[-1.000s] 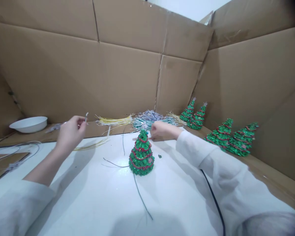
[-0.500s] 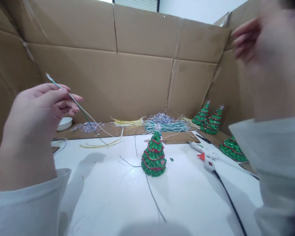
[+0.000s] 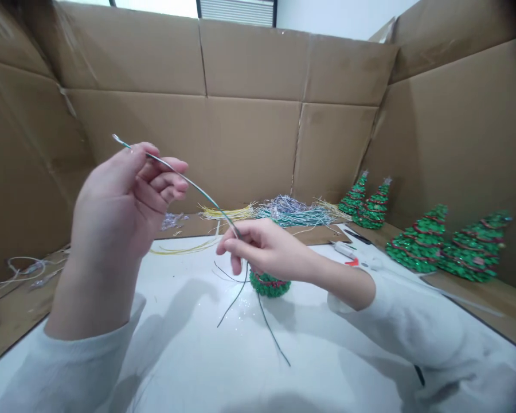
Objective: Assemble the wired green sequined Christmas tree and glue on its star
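My left hand pinches a thin green and white wire near its upper end, where a small clear tip sticks out past the fingers. Lower down, my right hand is closed around the same wire, and a dark green end hangs below it. Behind the right hand stands a small green beaded Christmas tree with red garland, its upper part mostly hidden. Dark wires stretch out from around its base over the white table surface.
Several finished trees stand along the right side. Bundles of yellow wire and teal wire lie at the back. A glue gun with a red-orange part is partly covered by my right arm. Cardboard walls enclose the table.
My right hand has come down from the upper right and closed on the wire. My left hand has shifted right with the wire. The view has turned slightly, showing more trees at right.
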The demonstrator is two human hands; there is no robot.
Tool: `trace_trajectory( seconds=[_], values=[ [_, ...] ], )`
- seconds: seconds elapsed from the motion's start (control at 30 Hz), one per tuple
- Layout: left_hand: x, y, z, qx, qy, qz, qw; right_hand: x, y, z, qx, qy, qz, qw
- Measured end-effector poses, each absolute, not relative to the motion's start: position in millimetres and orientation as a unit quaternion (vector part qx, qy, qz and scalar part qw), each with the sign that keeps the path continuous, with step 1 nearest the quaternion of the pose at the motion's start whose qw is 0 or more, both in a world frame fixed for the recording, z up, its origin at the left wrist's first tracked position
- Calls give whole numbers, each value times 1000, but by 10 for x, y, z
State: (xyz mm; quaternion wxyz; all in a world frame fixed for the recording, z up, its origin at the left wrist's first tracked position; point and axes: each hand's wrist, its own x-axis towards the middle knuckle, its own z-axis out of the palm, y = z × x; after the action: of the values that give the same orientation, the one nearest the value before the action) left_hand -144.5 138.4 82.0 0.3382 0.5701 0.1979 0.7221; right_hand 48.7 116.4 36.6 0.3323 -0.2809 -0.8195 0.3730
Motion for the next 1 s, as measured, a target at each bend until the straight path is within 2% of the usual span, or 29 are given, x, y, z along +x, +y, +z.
trace_trajectory(
  seconds=[0.2, 0.4, 0.47, 0.57, 0.77, 0.87, 1.0],
  values=[
    [-1705, 1594, 679, 559, 243, 733, 302, 986, 1150, 459, -343, -810, 338, 335],
    [-1876, 1541, 242, 589, 408, 629, 300, 1290, 1165, 407, -395, -826, 327, 235],
    [-1946, 1512, 50, 636, 470, 569, 225, 1316, 1183, 359, -410, -829, 307, 223],
    [-2036, 1499, -222, 688, 534, 489, 40, 1323, 1220, 294, -428, -831, 281, 217],
    [-2136, 1566, -518, 760, 465, 372, -261, 1326, 1278, 237, -442, -838, 266, 178],
    [-2188, 1587, -558, 747, 462, 332, -345, 1333, 1276, 231, -439, -849, 240, 168],
    [-2214, 1575, -586, 728, 481, 331, -358, 1336, 1251, 234, -451, -846, 232, 164]
  ],
)
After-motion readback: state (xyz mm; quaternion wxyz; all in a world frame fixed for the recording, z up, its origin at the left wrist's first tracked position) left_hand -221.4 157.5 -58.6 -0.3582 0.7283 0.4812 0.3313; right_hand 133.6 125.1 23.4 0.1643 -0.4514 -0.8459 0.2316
